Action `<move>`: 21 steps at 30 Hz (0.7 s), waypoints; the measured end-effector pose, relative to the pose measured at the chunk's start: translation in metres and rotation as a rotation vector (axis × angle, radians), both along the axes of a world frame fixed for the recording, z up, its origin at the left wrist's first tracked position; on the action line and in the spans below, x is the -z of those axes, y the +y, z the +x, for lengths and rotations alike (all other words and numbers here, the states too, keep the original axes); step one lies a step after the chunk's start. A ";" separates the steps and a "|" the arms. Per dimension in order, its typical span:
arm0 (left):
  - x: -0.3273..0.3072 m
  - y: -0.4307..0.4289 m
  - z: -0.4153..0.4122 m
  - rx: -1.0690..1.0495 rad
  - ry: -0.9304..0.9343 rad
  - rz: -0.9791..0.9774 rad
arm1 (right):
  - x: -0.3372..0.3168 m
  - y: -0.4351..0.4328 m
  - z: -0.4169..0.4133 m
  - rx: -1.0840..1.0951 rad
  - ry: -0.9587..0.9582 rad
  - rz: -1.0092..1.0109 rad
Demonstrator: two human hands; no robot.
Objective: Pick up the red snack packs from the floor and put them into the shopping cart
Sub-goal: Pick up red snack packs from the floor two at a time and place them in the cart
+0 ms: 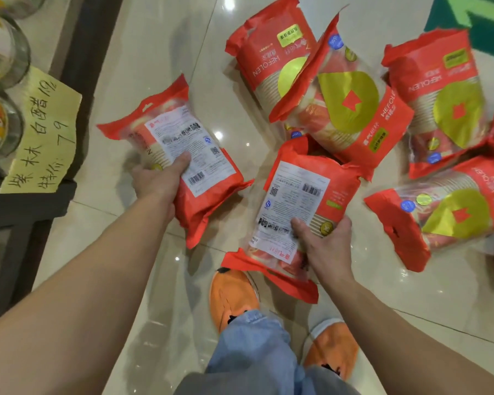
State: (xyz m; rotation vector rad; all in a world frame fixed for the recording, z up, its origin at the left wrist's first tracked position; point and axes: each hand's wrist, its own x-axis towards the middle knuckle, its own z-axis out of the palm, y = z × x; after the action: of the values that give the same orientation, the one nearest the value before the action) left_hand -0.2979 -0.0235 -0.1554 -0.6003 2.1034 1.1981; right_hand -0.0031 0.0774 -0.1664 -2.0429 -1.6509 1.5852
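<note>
While I look down through the head camera, the glossy cream tiled floor (143, 67) fills most of what I see, with a dark shelf unit (69, 67) along its left edge carrying a handwritten yellow paper price sign (40, 132). Five or so red plastic snack packs with gold discs (351, 109) lie overlapping in a loose heap on the floor at upper right. My left hand (157, 181) holds one red snack pack with a white label (183, 155) lifted off the tiles, fingers wrapped under it and thumb pressed on the label. My right hand (325, 246) grips a second red label-side-up snack pack (297, 201) the same way, thumb pinching its face. Below are my orange shoes (234, 295) and pale blue jeans (254, 352). No shopping cart shows.
</note>
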 end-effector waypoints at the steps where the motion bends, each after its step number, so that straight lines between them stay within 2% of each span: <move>1: -0.009 -0.003 0.005 0.006 0.008 -0.002 | -0.009 0.000 0.000 -0.010 0.011 0.004; 4: -0.057 -0.019 0.022 0.041 -0.022 0.013 | -0.052 0.007 0.000 -0.064 0.042 -0.004; 7: -0.132 -0.036 0.029 0.060 -0.032 0.032 | -0.121 0.024 -0.004 -0.151 0.083 -0.006; 17: -0.510 -0.056 0.043 0.204 0.110 0.156 | -0.507 0.082 -0.056 -0.436 0.278 -0.003; 21: -0.640 -0.059 0.066 0.136 0.250 0.232 | -0.638 0.093 -0.072 -0.515 0.354 0.079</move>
State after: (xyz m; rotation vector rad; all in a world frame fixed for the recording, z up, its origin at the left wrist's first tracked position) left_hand -0.2316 -0.0828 0.4849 -0.2080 2.1243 1.4731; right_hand -0.0747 0.1702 0.4720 -1.2541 -2.1456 1.8426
